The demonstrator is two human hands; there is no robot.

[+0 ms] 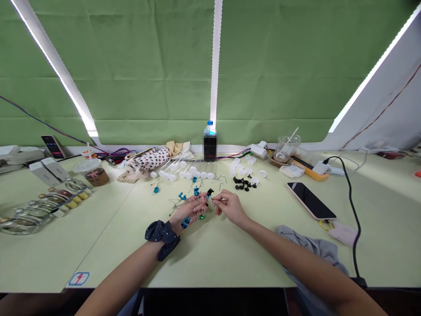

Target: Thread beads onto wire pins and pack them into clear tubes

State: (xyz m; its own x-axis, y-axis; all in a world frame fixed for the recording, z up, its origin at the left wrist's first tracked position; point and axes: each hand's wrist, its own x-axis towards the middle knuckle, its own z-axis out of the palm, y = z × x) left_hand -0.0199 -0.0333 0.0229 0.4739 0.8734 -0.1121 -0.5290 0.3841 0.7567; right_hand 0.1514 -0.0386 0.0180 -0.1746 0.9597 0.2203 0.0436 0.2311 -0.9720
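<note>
My left hand, a dark dotted scrunchie on its wrist, is closed on a small blue-and-black part with its black end up. Close on its right, my right hand pinches with thumb and forefinger at that part. What sits between those fingertips is too small to make out. Around the left hand lie blue metal fittings, one by the wrist and another behind the hand. A small green piece shows just below the fingers. Thin bent metal rods lie to the left.
Behind the hands are white round caps on clear stems, black knobs and a bottle. A phone, black cable and grey cloth lie right. Coiled tubing and a drink cup stand left.
</note>
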